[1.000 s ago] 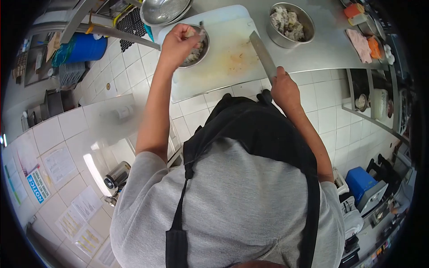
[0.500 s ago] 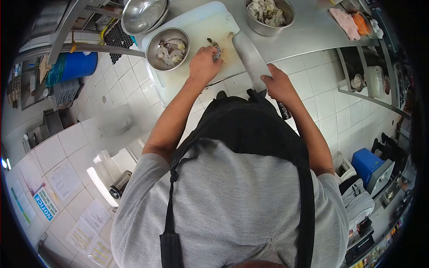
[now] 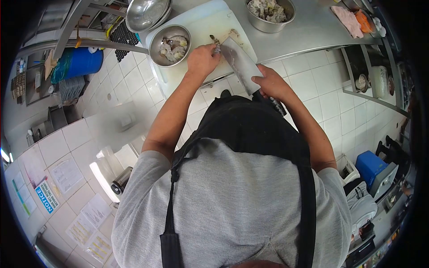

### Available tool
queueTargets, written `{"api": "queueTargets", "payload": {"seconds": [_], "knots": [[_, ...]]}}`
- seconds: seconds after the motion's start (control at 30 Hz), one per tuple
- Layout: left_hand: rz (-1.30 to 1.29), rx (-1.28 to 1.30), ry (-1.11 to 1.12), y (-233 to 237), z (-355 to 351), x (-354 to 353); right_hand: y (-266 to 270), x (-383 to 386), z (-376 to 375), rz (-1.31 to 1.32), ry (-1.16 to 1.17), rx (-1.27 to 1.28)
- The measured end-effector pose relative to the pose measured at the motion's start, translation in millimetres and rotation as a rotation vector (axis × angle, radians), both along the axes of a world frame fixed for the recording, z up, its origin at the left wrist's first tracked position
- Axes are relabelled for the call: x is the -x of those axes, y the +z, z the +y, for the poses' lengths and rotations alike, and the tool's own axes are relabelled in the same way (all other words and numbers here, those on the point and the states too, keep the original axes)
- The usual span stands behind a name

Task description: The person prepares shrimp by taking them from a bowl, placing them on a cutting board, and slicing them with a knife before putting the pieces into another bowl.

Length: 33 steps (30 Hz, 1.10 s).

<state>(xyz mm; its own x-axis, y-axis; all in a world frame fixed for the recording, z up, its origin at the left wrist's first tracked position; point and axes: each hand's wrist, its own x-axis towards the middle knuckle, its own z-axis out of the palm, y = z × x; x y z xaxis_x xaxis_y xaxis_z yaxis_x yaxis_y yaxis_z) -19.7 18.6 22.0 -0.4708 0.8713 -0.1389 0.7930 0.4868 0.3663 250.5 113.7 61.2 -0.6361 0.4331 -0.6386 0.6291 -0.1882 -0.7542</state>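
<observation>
The left hand (image 3: 204,60) has its fingers closed on a grey shrimp (image 3: 215,41) on the white board (image 3: 199,26). The right hand (image 3: 271,83) grips a big knife (image 3: 241,65), its blade near the shrimp. A metal bowl (image 3: 156,50) holds more shrimp.

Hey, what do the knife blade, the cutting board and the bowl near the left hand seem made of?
Knife blade: likely steel, smooth grey sheen.
Cutting board: probably plastic, white and fairly matte, no wood grain showing.
Bowl: looks like stainless steel from its silvery, shiny wall, though another metal is possible.
</observation>
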Motion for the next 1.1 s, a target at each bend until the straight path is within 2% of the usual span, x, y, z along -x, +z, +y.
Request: {"api": "queueTargets", "payload": {"seconds": [0.4, 0.47, 0.8, 0.87, 1.0, 1.1], "knots": [[-0.092, 0.091, -0.039, 8.4, -0.2, 11.8, -3.3, -0.9, -3.5, 0.104, -0.012, 0.075], [-0.211, 0.098, -0.016, 10.2, -0.6, 14.2, -5.7, 0.2, -1.5, 0.075, -0.001, 0.090], [-0.307, -0.058, 0.114, -20.3, -8.6, 6.3, -15.4, 26.5, 4.3, 0.101, -0.031, 0.091], [-0.383, -0.118, 0.205, -30.5, -9.6, 1.3, -13.8, 32.7, 6.5, 0.091, -0.010, 0.068], [-0.400, -0.134, 0.271, -22.1, -10.5, -12.3, -10.1, 34.5, 0.9, 0.079, -0.033, -0.006], [-0.303, -0.115, 0.281, -12.1, -8.3, -20.4, -18.0, 33.8, -3.1, 0.058, -0.056, -0.051]]}}
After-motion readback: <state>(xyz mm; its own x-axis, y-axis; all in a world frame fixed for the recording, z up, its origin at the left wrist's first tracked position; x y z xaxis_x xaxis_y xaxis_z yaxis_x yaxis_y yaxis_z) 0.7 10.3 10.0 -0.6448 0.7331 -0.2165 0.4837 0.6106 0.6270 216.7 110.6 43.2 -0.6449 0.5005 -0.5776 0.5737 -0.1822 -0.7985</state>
